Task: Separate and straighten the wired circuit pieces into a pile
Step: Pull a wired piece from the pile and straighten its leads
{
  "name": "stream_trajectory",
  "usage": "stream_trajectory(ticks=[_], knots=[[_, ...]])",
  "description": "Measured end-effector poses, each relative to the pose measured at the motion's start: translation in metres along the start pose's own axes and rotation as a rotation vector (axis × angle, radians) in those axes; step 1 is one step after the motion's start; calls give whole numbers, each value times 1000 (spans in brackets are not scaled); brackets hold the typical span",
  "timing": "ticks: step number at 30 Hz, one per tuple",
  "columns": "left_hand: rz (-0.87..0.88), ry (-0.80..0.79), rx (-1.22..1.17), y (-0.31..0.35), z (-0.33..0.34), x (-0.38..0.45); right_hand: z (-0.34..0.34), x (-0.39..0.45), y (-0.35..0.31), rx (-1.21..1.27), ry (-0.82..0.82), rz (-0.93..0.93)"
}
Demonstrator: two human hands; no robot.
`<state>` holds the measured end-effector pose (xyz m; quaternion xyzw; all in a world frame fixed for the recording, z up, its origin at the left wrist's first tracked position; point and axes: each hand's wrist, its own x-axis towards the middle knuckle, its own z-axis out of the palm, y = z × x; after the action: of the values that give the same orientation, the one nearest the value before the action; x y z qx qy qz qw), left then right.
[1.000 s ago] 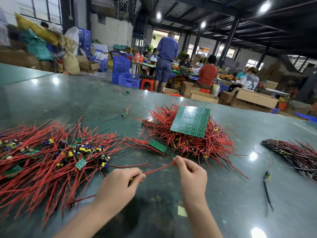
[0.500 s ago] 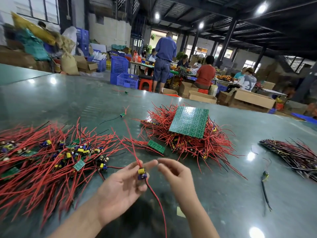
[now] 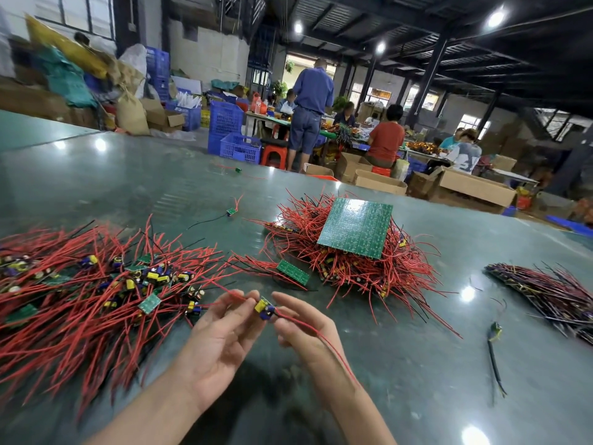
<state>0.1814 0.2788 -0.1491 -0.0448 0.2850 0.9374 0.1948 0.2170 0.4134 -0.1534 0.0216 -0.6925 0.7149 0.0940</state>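
Observation:
One wired circuit piece (image 3: 265,309), a small board with yellow and blue parts and red leads, sits between my two hands above the table. My left hand (image 3: 221,340) pinches it at the fingertips, palm turned up. My right hand (image 3: 305,329) pinches its other side, and a red wire (image 3: 333,348) trails down over that wrist. A tangled heap of the same pieces (image 3: 96,290) lies to the left. A second red-wired heap (image 3: 353,268) lies ahead, with a large green circuit panel (image 3: 356,228) on top.
A straightened dark pile (image 3: 552,293) lies at the right on the green table (image 3: 401,364). Stray pieces lie at the right (image 3: 495,332) and further back (image 3: 230,211). A small green board (image 3: 292,272) rests between the heaps. People work at tables beyond the far edge.
My hands stopped stretching a red wire and turned the piece round. Both now hold the component end between them, and the wire trails down to the right.

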Motion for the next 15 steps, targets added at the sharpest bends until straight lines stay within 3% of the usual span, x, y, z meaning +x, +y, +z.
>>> stream_trajectory(ticks=[5, 8, 12, 15], knots=[[57, -56, 105, -13, -2, -3, 0, 6, 0, 304, 210, 65], [-52, -130, 66, -16, -2, -6, -7, 7, -3, 385, 254, 100], [-296, -133, 279, -15, -1, -9, -12, 4, -10, 77, 175, 41], [-379, -190, 379, -16, -1, -13, -13, 3, -12, -154, 103, -30]])
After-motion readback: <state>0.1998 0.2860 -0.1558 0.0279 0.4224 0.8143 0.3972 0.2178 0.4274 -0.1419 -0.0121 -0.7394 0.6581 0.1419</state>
